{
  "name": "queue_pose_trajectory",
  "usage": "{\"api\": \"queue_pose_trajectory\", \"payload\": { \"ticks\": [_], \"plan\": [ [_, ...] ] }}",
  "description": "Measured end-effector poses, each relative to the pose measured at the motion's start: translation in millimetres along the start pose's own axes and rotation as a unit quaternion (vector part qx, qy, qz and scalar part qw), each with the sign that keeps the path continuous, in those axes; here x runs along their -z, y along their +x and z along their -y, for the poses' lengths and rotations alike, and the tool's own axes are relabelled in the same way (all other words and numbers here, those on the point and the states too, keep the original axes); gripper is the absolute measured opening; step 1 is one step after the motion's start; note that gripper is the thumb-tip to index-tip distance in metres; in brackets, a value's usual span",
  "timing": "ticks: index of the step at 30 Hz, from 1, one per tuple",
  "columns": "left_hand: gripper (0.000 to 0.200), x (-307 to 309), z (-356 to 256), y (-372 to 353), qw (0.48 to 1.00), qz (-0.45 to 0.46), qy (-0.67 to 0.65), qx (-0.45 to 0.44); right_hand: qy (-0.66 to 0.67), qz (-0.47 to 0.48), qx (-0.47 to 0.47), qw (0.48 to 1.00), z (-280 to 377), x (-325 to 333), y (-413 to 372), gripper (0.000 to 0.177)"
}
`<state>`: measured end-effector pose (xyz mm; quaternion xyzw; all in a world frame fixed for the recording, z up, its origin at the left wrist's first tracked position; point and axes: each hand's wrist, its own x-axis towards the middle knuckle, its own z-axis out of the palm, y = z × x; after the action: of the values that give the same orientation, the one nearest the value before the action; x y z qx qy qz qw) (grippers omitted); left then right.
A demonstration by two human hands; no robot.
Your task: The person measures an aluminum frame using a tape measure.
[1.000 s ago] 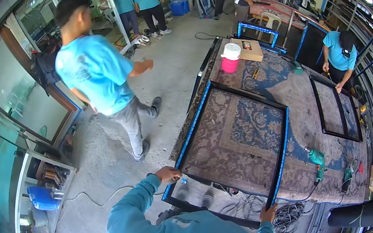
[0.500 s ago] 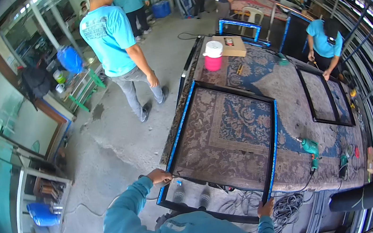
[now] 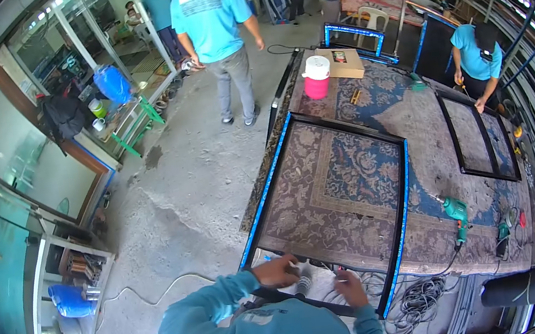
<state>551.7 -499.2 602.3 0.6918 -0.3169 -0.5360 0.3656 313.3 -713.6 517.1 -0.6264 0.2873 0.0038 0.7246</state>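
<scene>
A black rectangular frame (image 3: 394,217) with blue film strips along its long sides lies on the carpeted table, its near end jutting past the table edge towards my body. My left hand (image 3: 277,271) is over the near left part of the frame, its fingers curled; whatever may be in them is too small to make out. My right hand (image 3: 350,288) hovers inside the near right part of the frame, fingers bent and apart, with nothing visible in it. Neither hand clearly grips the frame.
A green power drill (image 3: 455,212) and a second green tool (image 3: 503,229) lie on the carpeted table (image 3: 422,248). A pink-and-white jug (image 3: 316,78) stands beside a cardboard box (image 3: 345,64). Coiled cables (image 3: 423,302) lie below. Across the table, a co-worker (image 3: 477,55) handles another black frame (image 3: 459,140).
Both hands have left the sides of the frame and come inward, closer together. A person in a blue shirt has walked farther away on the left. My view has shifted slightly left.
</scene>
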Motion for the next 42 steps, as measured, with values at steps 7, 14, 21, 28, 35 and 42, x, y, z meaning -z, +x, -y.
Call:
{"api": "queue_pose_trajectory", "payload": {
  "ticks": [7,14,21,28,35,42],
  "plan": [
    [0.065,-41,-20,17,0.985,0.073,0.15,-0.045,0.025,0.146,-0.057,0.987,25,-51,-10,0.04],
    [0.054,22,41,9,0.973,-0.014,0.227,0.033,0.185,-0.049,-0.054,0.98,1,2,-15,0.017],
    [0.026,125,75,-61,0.958,-0.134,0.17,0.186,0.455,-0.304,0.021,0.837,-24,75,-12,0.014],
    [0.024,110,85,-67,0.952,-0.096,0.133,0.26,0.415,-0.388,-0.113,0.815,-83,-7,13,0.021],
    [0.022,130,119,-68,0.954,-0.102,0.199,0.198,0.428,-0.437,-0.111,0.783,-85,8,-8,0.02],
    [0.019,157,127,-65,0.967,-0.101,0.168,0.162,0.46,-0.443,-0.072,0.766,-89,26,-18,0.023]
  ]
}}
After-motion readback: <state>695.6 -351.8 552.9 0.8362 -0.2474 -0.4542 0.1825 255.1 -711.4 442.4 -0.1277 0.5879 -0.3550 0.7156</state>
